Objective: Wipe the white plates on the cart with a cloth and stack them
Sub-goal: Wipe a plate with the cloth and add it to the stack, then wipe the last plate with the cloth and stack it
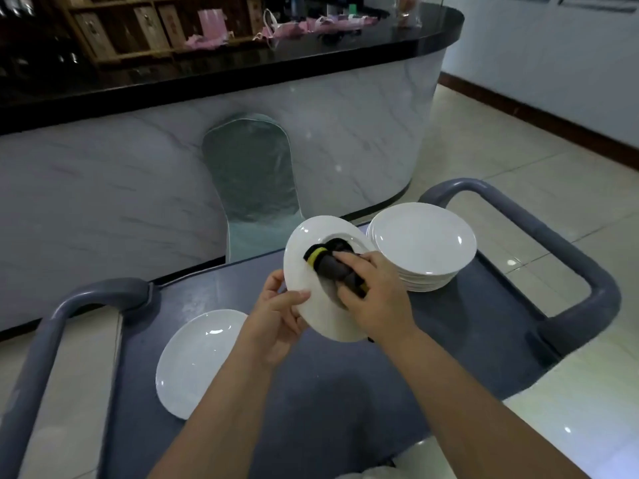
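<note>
- The white wide-rimmed ceramic plate (304, 242) is gripped at its lower left edge by the left hand (276, 318). The thumb is laid over the front of the rim and the other fingers are tucked behind it.
- So the plate is held up off the cart, tilted, with its face turned toward the camera.
- A dark rolled-up cloth with a yellow edge (326, 261) is clutched by the right hand (375, 300) and pressed into the sunken middle of that plate, with the fingers curled over the cloth.
- Part of the cloth is left sticking out past the fingertips, up toward the top of the plate's well.
- Just to the right of the held plate, a stack of white round plates (423, 242) is parked on the far right corner of the cart. The count can't really be made out, but it's several.
- A single white shallow plate (195, 357) is laid flat on the near left side of the cart, partly covered by the left forearm and well apart from the stack.
- All of it is carried by a dark grey flat-topped cart (345, 395), which is fitted with a grey tubular handle at the right end (587, 271) and another at the left end (45, 340).
- Behind the cart, a curved counter faced in pale marble-look panels (103, 202) is topped with a glossy black slab (242, 65).
- Some pink stuff (311, 24) is scattered on that slab, too blurry to be named, and brown wooden shelving (121, 29) is seen behind it.
- Pale glossy floor tiles (518, 150) are seen off to the right.
</note>
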The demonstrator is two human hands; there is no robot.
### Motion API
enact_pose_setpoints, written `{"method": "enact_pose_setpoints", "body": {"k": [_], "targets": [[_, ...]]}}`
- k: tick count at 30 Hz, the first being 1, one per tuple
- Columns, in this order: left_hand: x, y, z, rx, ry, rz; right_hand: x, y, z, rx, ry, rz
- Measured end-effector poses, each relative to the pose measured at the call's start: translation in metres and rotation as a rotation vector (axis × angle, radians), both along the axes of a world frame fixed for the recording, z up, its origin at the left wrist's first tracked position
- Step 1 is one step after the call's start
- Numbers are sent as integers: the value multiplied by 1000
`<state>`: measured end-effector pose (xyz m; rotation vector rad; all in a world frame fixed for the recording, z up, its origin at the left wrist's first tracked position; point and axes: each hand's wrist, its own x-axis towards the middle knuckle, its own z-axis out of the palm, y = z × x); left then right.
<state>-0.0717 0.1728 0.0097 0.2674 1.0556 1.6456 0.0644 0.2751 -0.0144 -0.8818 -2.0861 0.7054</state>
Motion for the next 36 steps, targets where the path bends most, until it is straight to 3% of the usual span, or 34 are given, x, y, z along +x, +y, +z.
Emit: {"method": "enact_pose_setpoints", "body": {"k": [4, 8, 11, 17, 23, 27, 31, 36], "targets": [[-3, 13, 3, -32, -11, -8, 41, 2, -23, -22, -95, 125], [2, 46, 31, 16, 187, -37, 101, 33, -40, -169, -121, -221], [17, 91, 63, 59, 592, -72, 138, 53, -34, -251, -33, -431], [93, 181, 69, 36, 1679, -177, 179, 81, -23, -247, -62, -543], [109, 213, 9, 39, 2241, -464, 198, 98, -20, -209, -79, -537], [113, 210, -13, -17, 2325, -650, 214, 102, -30, -246, -46, -573], [117, 209, -32, -135, 2288, -832, 212, 105, -32, -276, -46, -594], [123, 210, -50, -105, 2273, -931, 193, 101, -36, -275, -71, -557]]}}
